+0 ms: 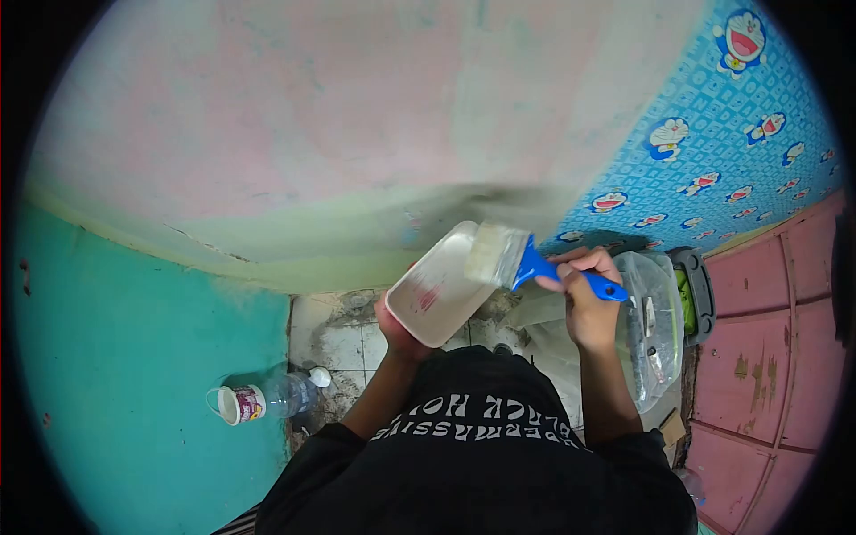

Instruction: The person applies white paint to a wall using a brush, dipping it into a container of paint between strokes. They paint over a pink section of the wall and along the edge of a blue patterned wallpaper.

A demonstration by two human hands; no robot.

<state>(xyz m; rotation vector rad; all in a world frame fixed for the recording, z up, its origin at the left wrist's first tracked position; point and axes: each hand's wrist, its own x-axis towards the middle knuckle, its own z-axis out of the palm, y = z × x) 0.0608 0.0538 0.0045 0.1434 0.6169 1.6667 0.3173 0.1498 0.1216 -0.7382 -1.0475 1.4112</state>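
patchy wall (357, 107); left grip (399, 333) holds tray (443, 272), right grip (588, 292) brush (532, 265).

Counted: two bare hands (590, 290); one shallow off-white rectangular tray (443, 278), centre; one blue-handled flat paintbrush (501, 256), three o'clock; one labelled white plastic bucket (253, 403), eight o'clock.
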